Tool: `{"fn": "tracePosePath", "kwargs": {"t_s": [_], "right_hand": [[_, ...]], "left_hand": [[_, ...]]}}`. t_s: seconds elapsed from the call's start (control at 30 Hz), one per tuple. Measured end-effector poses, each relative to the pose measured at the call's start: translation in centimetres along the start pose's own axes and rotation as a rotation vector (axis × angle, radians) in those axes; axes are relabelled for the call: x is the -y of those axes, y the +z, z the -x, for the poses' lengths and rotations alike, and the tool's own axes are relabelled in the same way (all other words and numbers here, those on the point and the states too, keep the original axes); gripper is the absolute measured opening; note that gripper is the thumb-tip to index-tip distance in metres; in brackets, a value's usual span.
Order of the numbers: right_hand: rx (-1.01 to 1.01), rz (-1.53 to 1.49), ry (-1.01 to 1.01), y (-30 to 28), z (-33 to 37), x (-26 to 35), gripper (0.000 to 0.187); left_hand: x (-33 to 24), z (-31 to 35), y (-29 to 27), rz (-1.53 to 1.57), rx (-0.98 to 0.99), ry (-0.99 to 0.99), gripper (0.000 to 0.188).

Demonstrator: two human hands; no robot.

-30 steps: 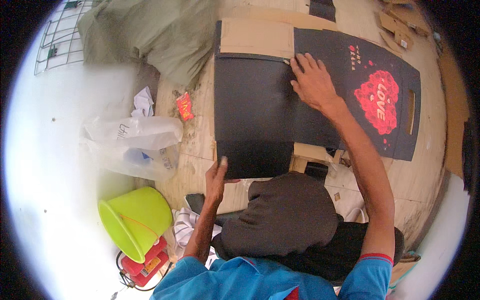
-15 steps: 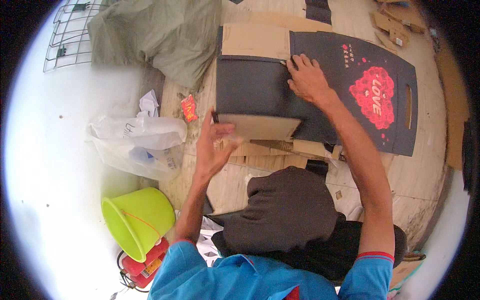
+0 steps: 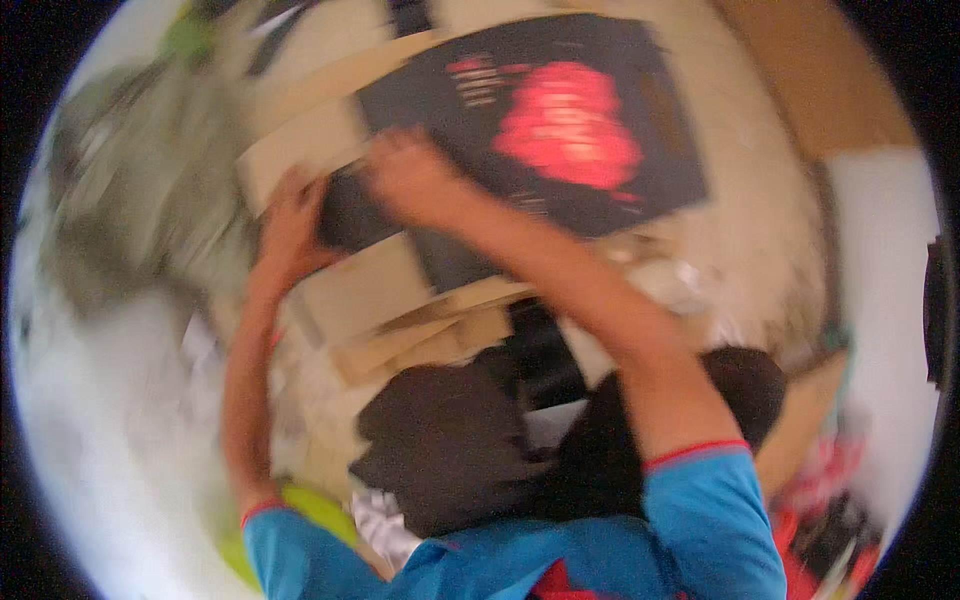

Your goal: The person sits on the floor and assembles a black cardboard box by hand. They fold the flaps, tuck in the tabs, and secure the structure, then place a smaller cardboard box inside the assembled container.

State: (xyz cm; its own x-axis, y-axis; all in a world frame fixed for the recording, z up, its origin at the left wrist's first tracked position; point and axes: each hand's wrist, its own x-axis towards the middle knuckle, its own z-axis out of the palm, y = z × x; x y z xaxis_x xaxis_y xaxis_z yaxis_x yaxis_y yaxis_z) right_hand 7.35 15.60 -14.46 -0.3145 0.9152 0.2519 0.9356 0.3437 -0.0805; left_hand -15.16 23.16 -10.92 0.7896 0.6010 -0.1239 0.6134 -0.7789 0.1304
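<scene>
A black cardboard box (image 3: 460,110) lies partly unfolded on the floor, with a red rose-heart print (image 3: 570,130) on its far right panel. Bare brown flaps border its dark part on the left, one brown flap (image 3: 365,285) on the near side. My left hand (image 3: 293,235) is at the left end of the dark panel, thumb and fingers spread apart across it. Over the fold between the dark panel and the printed panel is my right hand (image 3: 410,178), palm down. Motion smears its fingers, so their grip is unclear.
A grey-green sheet (image 3: 150,170) is heaped at the left. Brown cardboard (image 3: 820,70) stands at the far right. A lime-green bucket (image 3: 320,510) shows partly behind my left sleeve. More brown cardboard pieces (image 3: 440,340) lie in front of my knees.
The view has swung, and the box sits further left and tilted in it. My left hand has moved from beside the box to its left end. My right hand stays near the fold.
</scene>
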Motion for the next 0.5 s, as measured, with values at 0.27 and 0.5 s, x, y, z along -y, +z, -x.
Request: {"fn": "tracePosePath", "kwargs": {"t_s": [0.27,0.5], "right_hand": [[-0.027,-0.213,-0.040,5.6,-1.4,-0.1,0.062],[0.347,-0.212,-0.081,-7.4,3.8,-9.9,0.032]], "left_hand": [[3.0,-0.4,4.4,-0.125,0.213,-0.075,0.155],[9.2,0.3,8.3,-0.172,0.078,0.097,0.158]]}}
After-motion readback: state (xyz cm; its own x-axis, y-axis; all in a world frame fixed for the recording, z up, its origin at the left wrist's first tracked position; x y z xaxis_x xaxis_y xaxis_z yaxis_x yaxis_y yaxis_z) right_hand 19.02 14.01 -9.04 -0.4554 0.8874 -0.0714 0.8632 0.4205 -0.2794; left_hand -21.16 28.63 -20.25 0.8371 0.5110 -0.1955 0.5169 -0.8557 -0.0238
